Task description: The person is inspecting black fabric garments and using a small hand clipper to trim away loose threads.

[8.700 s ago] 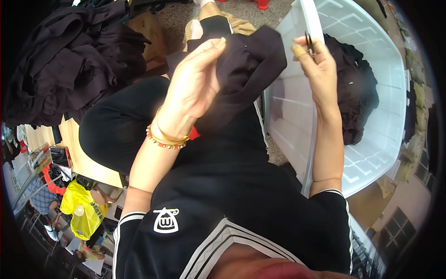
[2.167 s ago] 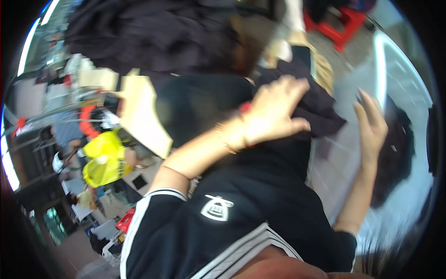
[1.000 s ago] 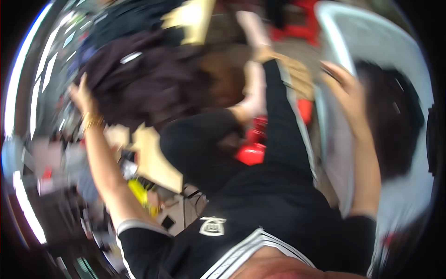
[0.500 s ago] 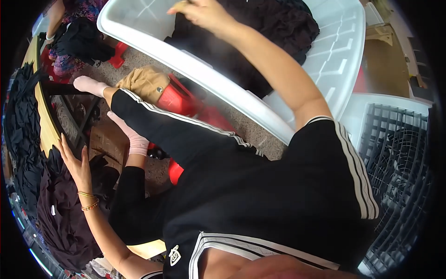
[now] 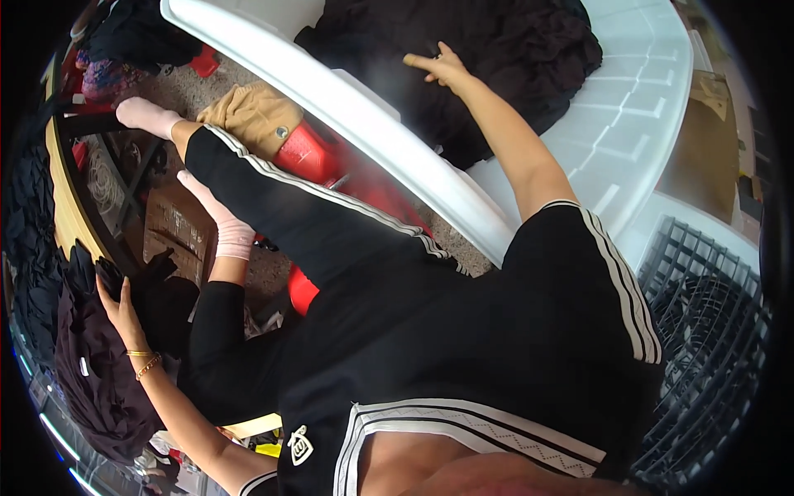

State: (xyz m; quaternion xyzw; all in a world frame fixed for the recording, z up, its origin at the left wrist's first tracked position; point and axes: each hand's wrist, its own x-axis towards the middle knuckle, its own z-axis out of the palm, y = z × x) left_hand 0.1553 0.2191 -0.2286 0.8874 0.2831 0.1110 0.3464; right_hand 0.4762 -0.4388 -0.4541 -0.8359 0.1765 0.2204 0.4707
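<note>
My right hand [image 5: 447, 68] is over the pile of brownish-black cloth [image 5: 504, 74] inside the large white plastic tub [image 5: 612, 132]. Its fingers are apart and it holds nothing. One finger carries a tan covering. At the left, my left hand [image 5: 122, 312] lies against dark cloth [image 5: 91, 364] heaped at the edge of the pale wooden table [image 5: 73, 207]. Thumb and fingers are spread there, and no grip on the cloth shows. More black garments [image 5: 29, 215] are piled along the table farther up.
A red stool [image 5: 308, 155] with a tan cloth cover stands between my legs and the tub. A brown box [image 5: 175, 227] sits under the table. At the right is a grey grid-walled crate [image 5: 703, 331]. Black cloth [image 5: 136, 37] hangs beside another person at the upper left.
My right hand has moved right and down, from the tub's far left side to above the cloth pile. My left hand has shifted slightly down, onto the dark cloth. The view has shifted a little.
</note>
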